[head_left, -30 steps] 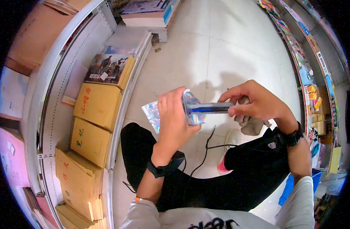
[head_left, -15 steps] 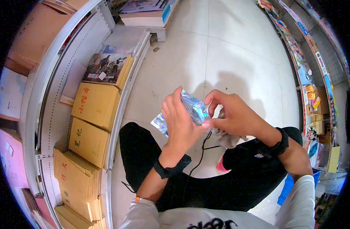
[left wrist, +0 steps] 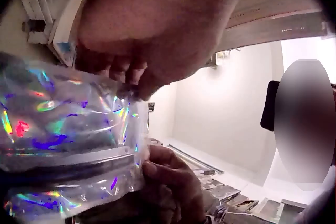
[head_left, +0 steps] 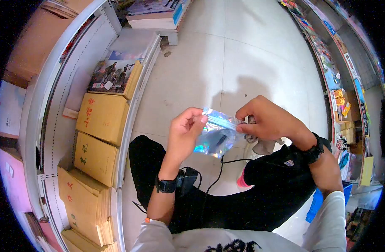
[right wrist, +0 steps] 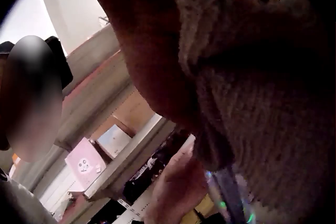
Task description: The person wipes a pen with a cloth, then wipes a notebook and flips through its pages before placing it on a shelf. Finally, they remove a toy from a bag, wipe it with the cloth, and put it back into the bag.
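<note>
A holographic zip bag (head_left: 220, 145) hangs between both hands, its clear side up and a small dark object (head_left: 221, 140) showing inside. My left hand (head_left: 182, 132) pinches the bag's upper left corner between thumb and fingers. At the other end of the zip strip, my right hand (head_left: 270, 119) pinches the upper right corner. A crumpled grey cloth (head_left: 264, 147) hangs from the right hand and fills much of the right wrist view. In the left wrist view, the shiny bag (left wrist: 58, 113) lies below the large, close hand.
To the left, a shelf (head_left: 136, 105) bears stacks of brown-covered notebooks (head_left: 101, 115). Another stocked shelf (head_left: 352, 75) runs along the right. A black cable (head_left: 217, 176) crosses the pale tiled floor (head_left: 192, 67) between the knees, and a blue basket (head_left: 316, 206) stands at the lower right.
The long dark object in the right hand went toward the bag and is no longer seen there. The bag has turned its clear side up, and both hands now pinch its top edge.
</note>
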A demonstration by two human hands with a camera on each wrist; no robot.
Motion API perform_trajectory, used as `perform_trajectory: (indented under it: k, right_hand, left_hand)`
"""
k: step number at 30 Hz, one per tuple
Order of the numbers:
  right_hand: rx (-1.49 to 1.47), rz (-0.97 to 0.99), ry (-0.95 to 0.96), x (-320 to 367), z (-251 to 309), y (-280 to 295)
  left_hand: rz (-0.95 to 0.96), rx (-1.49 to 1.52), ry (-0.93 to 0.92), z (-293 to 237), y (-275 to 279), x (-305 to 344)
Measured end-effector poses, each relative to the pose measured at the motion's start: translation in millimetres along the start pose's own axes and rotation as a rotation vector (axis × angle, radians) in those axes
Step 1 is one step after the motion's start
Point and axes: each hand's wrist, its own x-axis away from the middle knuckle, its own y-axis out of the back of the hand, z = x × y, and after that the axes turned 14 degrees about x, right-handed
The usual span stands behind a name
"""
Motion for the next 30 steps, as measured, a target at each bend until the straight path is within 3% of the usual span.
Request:
perform_trajectory:
  k: [3, 6, 7, 10, 16, 19, 22, 25, 28, 30]
  right_hand:
    - [0.004, 0.038, -0.053, -0.7, -1.6, -2.3]
    - [0.040, -0.146, 0.016, -2.2, -6.5, -15.2]
    - [0.068, -0.143, -0.010, -2.1, -3.9, -16.9]
    - [0.171, -0.150, -0.061, -4.9, 5.6, -23.8]
    - [0.282, -0.151, -0.090, -8.9, 10.2, -27.1]
    - [0.322, -0.172, -0.049, -10.2, 11.6, -32.2]
    - [0.303, -0.153, -0.097, -12.3, 6.9, -36.8]
    - [0.280, -0.145, -0.132, -15.1, -3.0, -33.8]
    - [0.413, -0.130, -0.141, -14.9, 5.5, -32.1]
    - [0.526, -0.125, -0.094, -14.5, 11.1, -40.1]
  left_hand:
    - [0.043, -0.131, -0.044, 4.9, -4.7, 0.6]
    - [-0.085, -0.277, -0.099, 12.7, -13.8, 7.1]
    - [-0.101, -0.341, -0.196, 14.5, -17.5, 7.4]
    - [-0.146, -0.489, -0.232, 9.6, -28.2, 11.2]
    - [0.057, -0.315, -0.132, -1.4, -20.6, 5.2]
    - [0.115, -0.527, -0.210, 2.2, -15.4, 4.1]
    - [0.070, -0.557, -0.278, 10.2, -15.8, 6.3]
    - [-0.027, -0.481, -0.204, 10.1, -15.0, 7.8]
    - [0.020, -0.603, -0.292, 11.8, -13.2, 1.7]
    - [0.097, -0.853, -0.446, 3.0, -18.3, 3.0]
